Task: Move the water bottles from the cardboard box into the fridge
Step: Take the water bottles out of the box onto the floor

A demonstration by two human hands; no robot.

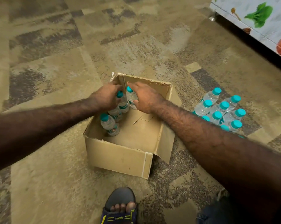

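An open cardboard box stands on the carpet in the middle of the head view. Small clear water bottles with teal caps stand along its left inner wall. My left hand curls round one bottle at the far left corner. My right hand grips the bottle beside it, thumb on the near side. Another bottle stands free nearer to me, by the left wall. Several more bottles stand grouped on the floor right of the box.
At the top right a cabinet or fridge front with a vegetable print stands on a metal foot. My sandalled foot is just in front of the box. A box flap hangs on the right side.
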